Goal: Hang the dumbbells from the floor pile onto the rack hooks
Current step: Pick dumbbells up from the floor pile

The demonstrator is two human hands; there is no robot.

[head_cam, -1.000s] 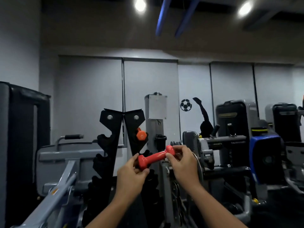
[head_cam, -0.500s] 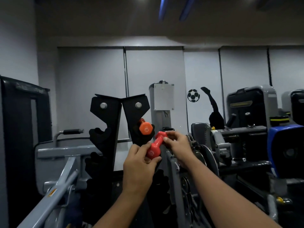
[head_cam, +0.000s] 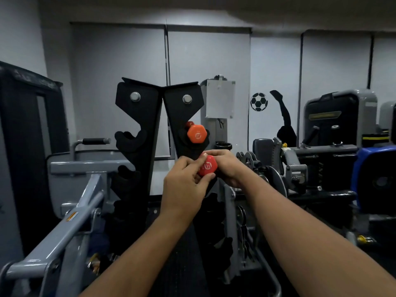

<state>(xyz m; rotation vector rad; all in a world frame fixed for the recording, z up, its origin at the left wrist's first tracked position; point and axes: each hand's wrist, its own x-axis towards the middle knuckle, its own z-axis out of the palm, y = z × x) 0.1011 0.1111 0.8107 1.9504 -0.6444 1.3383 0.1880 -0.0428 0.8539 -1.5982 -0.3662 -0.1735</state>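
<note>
A: From the head view, what are your hands doing?

B: Your left hand [head_cam: 184, 185] and your right hand [head_cam: 227, 166] are both clasped around a red dumbbell [head_cam: 207, 166]. You grasp it from either side, fingers curled over it, and its hexagonal end with a white logo faces you between your thumbs.

A: Where is that dumbbell relative to the rack?

B: You hold it up against the right upright of the black rack [head_cam: 150, 116], right in front of it and just below the top hook on that side. Whether it already rests in a hook you cannot tell, since your hands cover that spot.

A: Anything on the hooks already?

B: Yes, an orange dumbbell [head_cam: 196, 133] sits in the top right hook, end-on toward you, just above the red one and apart from it. The top left hook [head_cam: 130, 139] of the rack carries nothing.

A: And around you?

B: A grey machine frame [head_cam: 70, 213] slants across the lower left. To the right stand more gym machines, and a football sticker [head_cam: 258, 101] is on the pale wall behind the rack.
</note>
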